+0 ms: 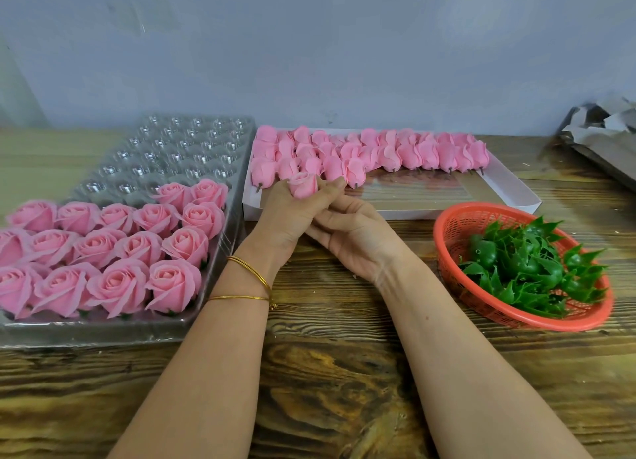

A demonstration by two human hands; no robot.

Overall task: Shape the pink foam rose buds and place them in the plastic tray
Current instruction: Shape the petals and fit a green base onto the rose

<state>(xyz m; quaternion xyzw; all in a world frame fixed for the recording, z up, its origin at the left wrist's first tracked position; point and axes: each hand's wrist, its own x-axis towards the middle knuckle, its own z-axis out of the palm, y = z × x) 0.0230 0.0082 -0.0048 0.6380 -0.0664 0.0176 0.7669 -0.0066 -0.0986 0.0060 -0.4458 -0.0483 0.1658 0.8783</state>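
Head view is showing the left hand (285,214) and the right hand (354,238) both gripping one closed rose bud (303,185), just before the white box (447,197). Shaping is going on. Next, its petals are needing gentle pulling open, then a free cup in the plastic tray (179,138). Its stem is hiding, maybe between fingers.

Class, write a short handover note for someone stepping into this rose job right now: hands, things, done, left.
Hands: left hand and right hand together hold one rose bud.
Things: plastic tray left; unshaped buds in the white box behind; green leaf cups in the red basket right.
Done: shaped roses fill the tray's near rows.
Left: finish this bud, seat it, work through the box; far cells are empty.
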